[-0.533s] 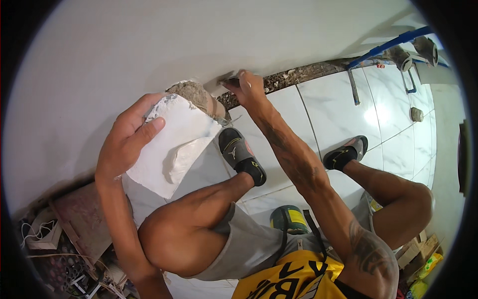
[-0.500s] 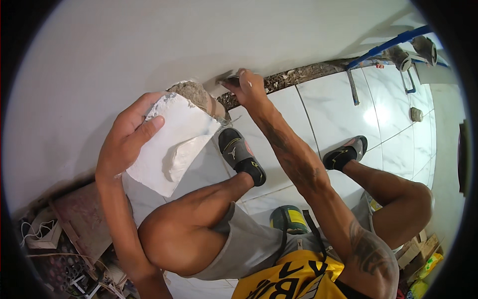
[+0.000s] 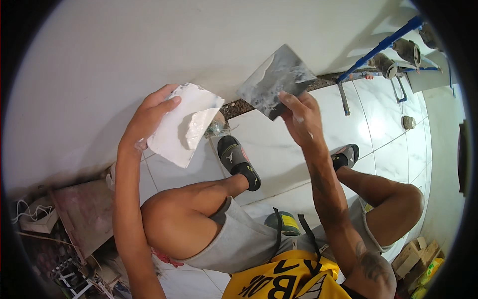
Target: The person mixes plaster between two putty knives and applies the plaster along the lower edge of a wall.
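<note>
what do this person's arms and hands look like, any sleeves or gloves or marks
The left hand and right hand are ungloved, with whitish smears on the right hand and near the left wrist. No sleeves cover the forearms. A dark tattoo marks the right upper arm.

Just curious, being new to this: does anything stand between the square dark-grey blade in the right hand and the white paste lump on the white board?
Nothing visible does: open space separates the dark-grey blade in the right hand from the paste lump; the left hand grips the white board from the left.
</note>
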Demonstrator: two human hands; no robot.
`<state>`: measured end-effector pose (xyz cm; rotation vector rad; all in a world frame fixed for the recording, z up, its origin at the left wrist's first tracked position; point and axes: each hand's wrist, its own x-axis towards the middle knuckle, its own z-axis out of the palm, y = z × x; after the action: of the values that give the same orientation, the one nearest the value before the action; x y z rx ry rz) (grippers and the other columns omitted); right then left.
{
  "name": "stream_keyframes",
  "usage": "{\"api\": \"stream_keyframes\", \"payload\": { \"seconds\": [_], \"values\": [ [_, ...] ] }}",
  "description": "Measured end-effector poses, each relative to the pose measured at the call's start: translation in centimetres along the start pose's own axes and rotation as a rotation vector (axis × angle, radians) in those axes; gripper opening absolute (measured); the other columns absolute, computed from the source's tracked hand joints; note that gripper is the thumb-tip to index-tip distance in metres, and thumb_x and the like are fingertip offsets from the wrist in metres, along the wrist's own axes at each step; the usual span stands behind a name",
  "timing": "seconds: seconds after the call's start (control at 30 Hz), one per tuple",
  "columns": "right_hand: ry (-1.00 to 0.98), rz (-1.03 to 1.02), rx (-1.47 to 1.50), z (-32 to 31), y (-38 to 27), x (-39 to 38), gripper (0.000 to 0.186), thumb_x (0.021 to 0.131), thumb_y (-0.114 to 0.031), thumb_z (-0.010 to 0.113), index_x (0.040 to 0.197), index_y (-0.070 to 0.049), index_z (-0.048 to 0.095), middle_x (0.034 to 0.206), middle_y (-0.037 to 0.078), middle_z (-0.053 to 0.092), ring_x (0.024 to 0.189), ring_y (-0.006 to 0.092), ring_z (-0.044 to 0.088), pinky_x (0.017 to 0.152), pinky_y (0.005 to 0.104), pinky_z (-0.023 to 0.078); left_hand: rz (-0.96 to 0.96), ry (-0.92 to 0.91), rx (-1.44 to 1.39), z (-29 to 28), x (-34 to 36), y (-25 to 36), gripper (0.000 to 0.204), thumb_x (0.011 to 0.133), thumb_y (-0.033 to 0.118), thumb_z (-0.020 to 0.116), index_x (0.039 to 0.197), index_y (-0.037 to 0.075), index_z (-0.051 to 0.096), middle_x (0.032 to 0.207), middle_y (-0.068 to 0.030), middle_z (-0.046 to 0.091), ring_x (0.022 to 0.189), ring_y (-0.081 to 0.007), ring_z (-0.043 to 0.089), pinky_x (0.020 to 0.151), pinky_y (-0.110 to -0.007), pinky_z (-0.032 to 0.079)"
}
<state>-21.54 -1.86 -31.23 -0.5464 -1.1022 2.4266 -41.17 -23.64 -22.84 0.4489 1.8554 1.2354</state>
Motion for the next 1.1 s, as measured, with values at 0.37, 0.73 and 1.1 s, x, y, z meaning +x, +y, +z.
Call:
{"api": "stream_keyframes", "payload": {
  "seconds": [0.37, 0.73, 1.1],
  "values": [
    [-0.644, -0.910, -1.350, 5.1, -6.3, -6.8, 0.054, 0.065, 0.002, 0.064, 0.118, -0.006, 0.058, 0.125, 0.014, 0.056, 0.117, 0.0314, 0.053, 0.100, 0.0485, 0.041, -0.021, -0.084, -0.079, 2.0, 1.7, 1.0, 0.044, 0.091, 0.020, 0.053, 0.128, -0.003, 0.047, 0.107, -0.0133, 0.062, 0.092, -0.0158, 0.062, 0.075, -0.028, 0.051],
    [-0.700, -0.995, -1.655, 3.9, -6.8, -7.3, 0.045, 0.076, -0.003, 0.056, 0.121, -0.007, 0.055, 0.128, 0.014, 0.051, 0.121, 0.0294, 0.048, 0.101, 0.0496, 0.037, 0.011, -0.263, 0.021, 4.4, 2.2, 3.0, 0.049, 0.092, 0.022, 0.054, 0.132, -0.004, 0.043, 0.113, -0.0127, 0.060, 0.096, -0.0145, 0.062, 0.079, -0.026, 0.052],
    [-0.776, -0.890, -1.704, 3.3, -7.6, -7.6, 0.042, 0.078, -0.009, 0.057, 0.120, -0.007, 0.055, 0.125, 0.014, 0.054, 0.121, 0.0287, 0.048, 0.102, 0.0468, 0.037, 0.039, -0.322, 0.061, 5.1, 2.7, 3.0, 0.042, 0.091, 0.022, 0.056, 0.127, 0.000, 0.050, 0.106, -0.0090, 0.063, 0.088, -0.0129, 0.063, 0.075, -0.025, 0.051]
  ]
}}
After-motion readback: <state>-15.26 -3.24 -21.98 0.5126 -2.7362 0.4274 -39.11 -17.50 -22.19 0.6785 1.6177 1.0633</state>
